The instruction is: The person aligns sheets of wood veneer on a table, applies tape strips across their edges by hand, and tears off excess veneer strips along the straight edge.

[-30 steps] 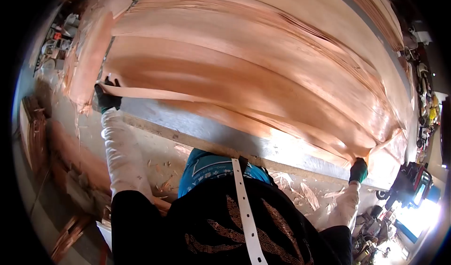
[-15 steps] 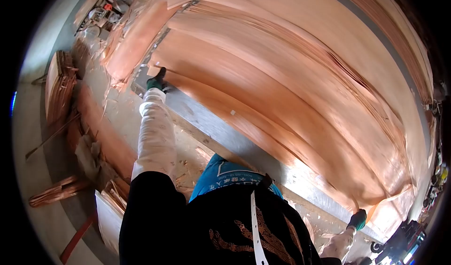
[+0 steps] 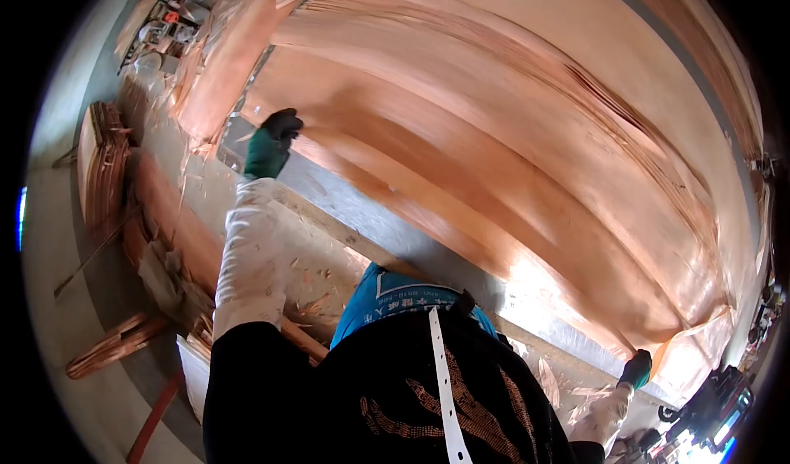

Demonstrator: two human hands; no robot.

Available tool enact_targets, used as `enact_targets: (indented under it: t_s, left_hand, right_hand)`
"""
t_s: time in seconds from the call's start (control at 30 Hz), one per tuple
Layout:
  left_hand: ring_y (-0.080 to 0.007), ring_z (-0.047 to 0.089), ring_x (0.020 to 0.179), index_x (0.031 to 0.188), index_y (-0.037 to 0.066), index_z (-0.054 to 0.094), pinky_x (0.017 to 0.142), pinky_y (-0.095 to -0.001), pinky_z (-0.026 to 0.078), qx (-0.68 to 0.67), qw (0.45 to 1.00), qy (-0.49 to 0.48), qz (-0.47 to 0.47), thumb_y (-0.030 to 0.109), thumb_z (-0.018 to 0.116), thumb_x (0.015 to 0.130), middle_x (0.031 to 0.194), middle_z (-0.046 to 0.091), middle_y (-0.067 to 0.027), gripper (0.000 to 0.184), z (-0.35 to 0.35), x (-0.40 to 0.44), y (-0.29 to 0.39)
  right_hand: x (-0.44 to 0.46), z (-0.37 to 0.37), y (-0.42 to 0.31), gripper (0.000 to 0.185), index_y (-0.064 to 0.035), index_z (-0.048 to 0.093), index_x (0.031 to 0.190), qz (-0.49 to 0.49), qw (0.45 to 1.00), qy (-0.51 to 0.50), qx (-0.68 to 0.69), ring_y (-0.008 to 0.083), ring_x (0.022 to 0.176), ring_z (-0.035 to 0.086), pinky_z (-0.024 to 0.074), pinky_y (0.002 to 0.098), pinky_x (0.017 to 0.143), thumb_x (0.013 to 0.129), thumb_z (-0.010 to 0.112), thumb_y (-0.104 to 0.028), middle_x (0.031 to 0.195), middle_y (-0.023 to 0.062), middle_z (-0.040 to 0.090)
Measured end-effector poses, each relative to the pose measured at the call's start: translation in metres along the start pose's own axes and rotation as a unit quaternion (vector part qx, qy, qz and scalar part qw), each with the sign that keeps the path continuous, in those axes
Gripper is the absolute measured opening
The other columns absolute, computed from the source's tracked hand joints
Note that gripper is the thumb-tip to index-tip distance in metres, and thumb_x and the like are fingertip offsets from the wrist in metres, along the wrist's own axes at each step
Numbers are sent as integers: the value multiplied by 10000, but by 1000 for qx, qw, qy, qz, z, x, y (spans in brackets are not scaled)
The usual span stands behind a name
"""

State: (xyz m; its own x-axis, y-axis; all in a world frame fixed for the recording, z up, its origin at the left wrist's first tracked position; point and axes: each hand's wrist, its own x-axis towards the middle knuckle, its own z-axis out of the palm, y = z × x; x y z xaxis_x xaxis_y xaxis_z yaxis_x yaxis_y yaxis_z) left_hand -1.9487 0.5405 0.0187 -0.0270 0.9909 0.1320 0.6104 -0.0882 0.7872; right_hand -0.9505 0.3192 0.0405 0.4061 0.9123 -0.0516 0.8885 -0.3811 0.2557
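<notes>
Thin, wide sheets of wood veneer (image 3: 461, 159) lie in wavy layers over a metal-topped table (image 3: 362, 209). My left hand (image 3: 275, 143), in a dark green and black glove, is raised over the table's left end beside the near veneer edge. Its fingers are curled, and what they hold, if anything, is too small to make out. At the right end, my right hand (image 3: 636, 370), in a green glove, grips the near corner of the veneer, where the sheet bunches up.
Stacked veneer pieces (image 3: 103, 167) stand on the floor at the left. Wood scraps (image 3: 309, 299) litter the floor below the table edge. A dark wheeled machine (image 3: 716, 406) is at the lower right, and cluttered items (image 3: 169, 32) sit at the upper left.
My left hand first drew the near veneer edge down at the left end, then came off it and rose. My right hand stays at the right corner. The view has turned.
</notes>
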Motion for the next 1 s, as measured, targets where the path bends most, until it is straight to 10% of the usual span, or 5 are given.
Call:
enact_targets:
  t_s: [0.17,0.33,0.8,1.0]
  left_hand:
    - [-147,635,929,1168,13,634,821,-257,512,-177,963,97,-178,-169,502,797,1120,652,-56,433,3,-14,22]
    - [-285,568,1162,1217,96,618,994,-369,471,305,947,53,83,-117,509,726,1304,582,-92,546,23,-36,-10]
    - [-362,479,1257,1346,122,490,1058,-428,413,358,933,33,31,-22,552,709,1443,450,-119,656,43,-47,-35]
    - [-343,419,1332,1368,97,472,1108,-413,372,304,951,38,49,-27,571,667,1464,420,-143,718,45,-47,-73]
  right_hand:
    - [-7,9,3,168,-51,693,947,-54,998,-31,3,320,893,652,519,395,804,805,605,-69,935,134,698]
    - [-8,22,-12,166,-55,697,932,-54,997,-60,16,322,902,652,518,394,804,796,602,-65,941,137,697]
    - [-9,22,-25,100,-73,681,852,-33,999,-10,7,322,841,651,520,405,751,778,620,-101,862,132,686]
    - [-17,-13,-15,367,-101,669,1148,66,997,-13,27,294,1085,613,486,399,946,787,660,-170,1158,90,667]
